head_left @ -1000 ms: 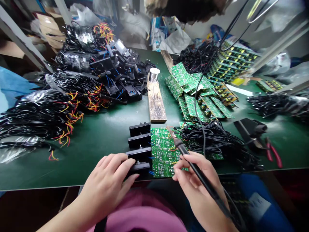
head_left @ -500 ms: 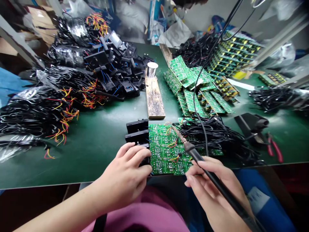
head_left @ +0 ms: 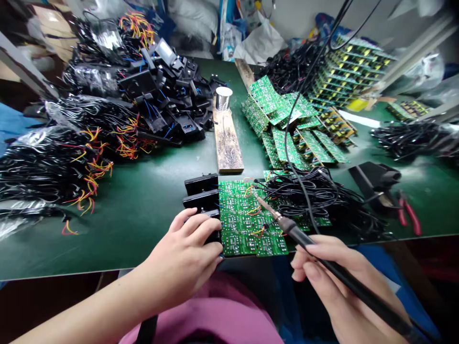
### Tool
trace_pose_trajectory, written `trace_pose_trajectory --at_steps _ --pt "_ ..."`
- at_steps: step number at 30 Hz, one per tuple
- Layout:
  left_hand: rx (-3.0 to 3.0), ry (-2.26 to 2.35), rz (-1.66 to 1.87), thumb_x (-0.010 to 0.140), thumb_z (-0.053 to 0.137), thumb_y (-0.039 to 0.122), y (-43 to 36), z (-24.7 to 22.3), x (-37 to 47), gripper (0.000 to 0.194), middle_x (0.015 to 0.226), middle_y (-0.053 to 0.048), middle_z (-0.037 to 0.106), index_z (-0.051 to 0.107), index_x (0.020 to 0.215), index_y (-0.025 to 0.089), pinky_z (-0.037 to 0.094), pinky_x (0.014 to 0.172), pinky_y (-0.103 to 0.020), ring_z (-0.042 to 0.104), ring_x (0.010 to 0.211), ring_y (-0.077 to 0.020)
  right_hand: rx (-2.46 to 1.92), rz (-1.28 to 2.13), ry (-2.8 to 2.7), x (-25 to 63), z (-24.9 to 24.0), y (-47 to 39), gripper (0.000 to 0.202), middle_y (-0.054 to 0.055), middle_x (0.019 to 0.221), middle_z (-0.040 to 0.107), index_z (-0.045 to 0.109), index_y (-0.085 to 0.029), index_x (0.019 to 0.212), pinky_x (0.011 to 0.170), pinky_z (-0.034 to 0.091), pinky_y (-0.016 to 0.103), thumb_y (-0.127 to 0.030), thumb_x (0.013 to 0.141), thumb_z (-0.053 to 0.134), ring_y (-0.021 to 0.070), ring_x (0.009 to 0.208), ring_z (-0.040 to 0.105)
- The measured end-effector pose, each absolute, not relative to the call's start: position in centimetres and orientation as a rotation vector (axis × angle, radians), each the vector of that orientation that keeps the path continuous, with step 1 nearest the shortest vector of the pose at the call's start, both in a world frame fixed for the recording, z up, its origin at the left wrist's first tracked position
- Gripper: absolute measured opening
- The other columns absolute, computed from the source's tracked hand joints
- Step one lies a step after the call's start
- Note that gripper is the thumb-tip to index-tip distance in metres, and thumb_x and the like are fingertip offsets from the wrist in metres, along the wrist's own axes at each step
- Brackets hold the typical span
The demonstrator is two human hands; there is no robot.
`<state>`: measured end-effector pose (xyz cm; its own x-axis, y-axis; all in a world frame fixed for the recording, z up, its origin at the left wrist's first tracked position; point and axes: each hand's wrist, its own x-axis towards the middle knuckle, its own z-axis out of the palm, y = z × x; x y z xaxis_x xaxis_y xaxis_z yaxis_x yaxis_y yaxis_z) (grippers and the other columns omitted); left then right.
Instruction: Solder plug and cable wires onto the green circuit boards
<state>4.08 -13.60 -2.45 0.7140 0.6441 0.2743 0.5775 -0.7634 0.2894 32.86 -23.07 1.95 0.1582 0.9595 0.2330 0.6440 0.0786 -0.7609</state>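
My left hand (head_left: 191, 246) lies over a black plug case (head_left: 211, 214) at the left edge of the green circuit boards (head_left: 234, 220), fingers curled round it and partly hiding it. Two more black cases (head_left: 201, 184) stand in a row beyond it. In my right hand (head_left: 346, 270) is a soldering iron (head_left: 297, 234), gripped like a pen. Its tip points at the upper part of the boards, close to short red and yellow wires (head_left: 248, 191); whether it touches cannot be made out. Black cables (head_left: 304, 196) with those wire ends lie across the boards' right side.
A solder spool (head_left: 224, 99) stands on a scorched wooden strip (head_left: 229, 153) behind the boards. Piled black cases (head_left: 172, 102) and cable bundles (head_left: 53, 162) fill the left. Stacked circuit boards (head_left: 287, 143), a black holder (head_left: 373, 184) and red-handled pliers (head_left: 409, 215) are at right.
My right hand has moved right and slightly down with the soldering iron, and the iron's tip has shifted slightly. My left hand stays on the black plug case. The view has shifted slightly.
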Motion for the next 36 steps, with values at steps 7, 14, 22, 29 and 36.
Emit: trace_pose_trajectory --at_steps 7,14,22,29,36 --pt "2.714 0.993 0.555 0.102 0.063 0.033 -13.4 -2.6 4.0 0.016 0.124 -0.004 0.062 0.07 0.09 0.026 0.029 0.124 -0.055 0.053 0.122 -0.0253 -1.626 0.63 -1.535 33.1 1.6 -23.5 0.012 0.003 0.118 0.068 0.073 -0.027 0.113 0.076 0.064 0.019 -0.034 0.108 0.065 0.0121 0.081 0.073" --pt "2.722 1.075 0.616 0.103 0.062 0.024 -13.7 -2.8 4.3 0.012 0.121 -0.005 0.064 0.071 0.095 0.024 0.029 0.125 -0.054 0.055 0.118 -0.0237 -1.728 0.623 -1.476 34.3 1.4 -24.2 0.027 0.002 0.105 0.078 0.075 -0.03 0.13 0.084 0.067 0.023 -0.038 0.105 0.068 0.0195 0.09 0.079" --pt "2.867 1.036 0.617 0.1 0.064 0.019 -14.1 -3.1 4.2 0.01 0.127 -0.004 0.069 0.073 0.1 0.024 0.022 0.13 -0.055 0.058 0.122 -0.0235 -1.708 0.693 -1.597 33.9 2.9 -22.7 0.015 -0.004 0.091 0.077 0.074 -0.033 0.117 0.069 0.062 0.008 -0.04 0.106 0.067 0.0119 0.074 0.078" --pt "2.771 1.102 0.578 0.101 0.066 0.028 -13.8 -3.1 4.6 0.012 0.127 -0.003 0.067 0.074 0.093 0.027 0.025 0.127 -0.056 0.056 0.123 -0.0247 -1.745 0.766 -1.621 34.8 2.3 -23.1 0.018 -0.003 0.096 0.077 0.071 -0.033 0.123 0.072 0.063 0.011 -0.04 0.107 0.066 0.0134 0.081 0.077" --pt "2.751 1.101 0.556 0.103 0.062 0.034 -13.9 -2.7 4.7 0.018 0.129 -0.005 0.065 0.076 0.094 0.028 0.023 0.128 -0.056 0.054 0.126 -0.0258 -1.751 0.763 -1.626 34.5 2.4 -23.1 0.017 -0.004 0.096 0.076 0.071 -0.033 0.122 0.072 0.062 0.011 -0.041 0.107 0.066 0.0127 0.08 0.076"
